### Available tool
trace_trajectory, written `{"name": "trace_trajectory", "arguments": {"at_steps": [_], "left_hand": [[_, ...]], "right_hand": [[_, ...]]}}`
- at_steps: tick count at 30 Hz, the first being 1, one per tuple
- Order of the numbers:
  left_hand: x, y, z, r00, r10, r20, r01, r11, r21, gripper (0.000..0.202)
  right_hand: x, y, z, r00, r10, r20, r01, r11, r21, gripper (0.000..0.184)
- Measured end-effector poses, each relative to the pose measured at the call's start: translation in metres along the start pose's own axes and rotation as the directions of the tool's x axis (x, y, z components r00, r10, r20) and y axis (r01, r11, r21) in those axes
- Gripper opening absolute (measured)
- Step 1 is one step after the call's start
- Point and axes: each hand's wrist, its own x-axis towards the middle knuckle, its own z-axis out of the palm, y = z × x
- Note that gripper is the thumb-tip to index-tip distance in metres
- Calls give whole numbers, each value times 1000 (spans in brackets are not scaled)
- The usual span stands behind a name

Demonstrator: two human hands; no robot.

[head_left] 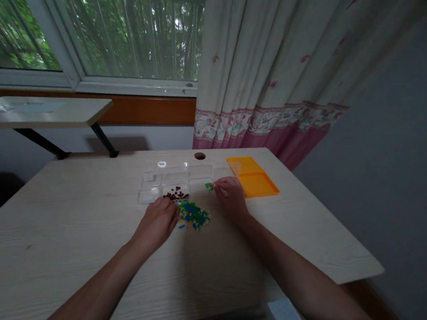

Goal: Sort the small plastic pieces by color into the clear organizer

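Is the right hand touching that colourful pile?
Apart. The head view shows bare table between the right hand and the colourful pile.

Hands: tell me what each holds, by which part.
Cannot tell: the right hand is at green pieces, the left hand by the mixed pile; any grip too small to see.

From where I stood, there was one camera, worn on the head. It faced forward and down across the worktop (90,212), from above its near side. The view was quite wide: it reached up to the window (137,34) and the curtain (260,55), while the left hand (159,218) and right hand (232,197) appeared small, near its middle.
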Motion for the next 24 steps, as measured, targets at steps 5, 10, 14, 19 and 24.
{"name": "trace_trajectory", "arguments": {"at_steps": [5,10,14,19,24], "left_hand": [[2,-2,0,1000,16,-17,-16,1000,25,17],[4,-2,1,998,31,-51,-29,999,44,21],[6,-1,3,998,31,-57,-29,999,39,24],[6,-1,5,993,18,-119,-20,1000,-15,28],[6,5,8,980,-7,-196,-43,967,-253,24]], "right_hand": [[0,-2,-1,1000,4,8,-4,1000,-4,23],[-1,-1,0,1000,-3,12,3,1000,15,22],[-1,-1,1,1000,-9,26,9,1000,11,21],[-4,-10,0,997,-71,29,70,997,31,20],[-14,-31,-1,965,-255,68,249,965,84,17]]}}
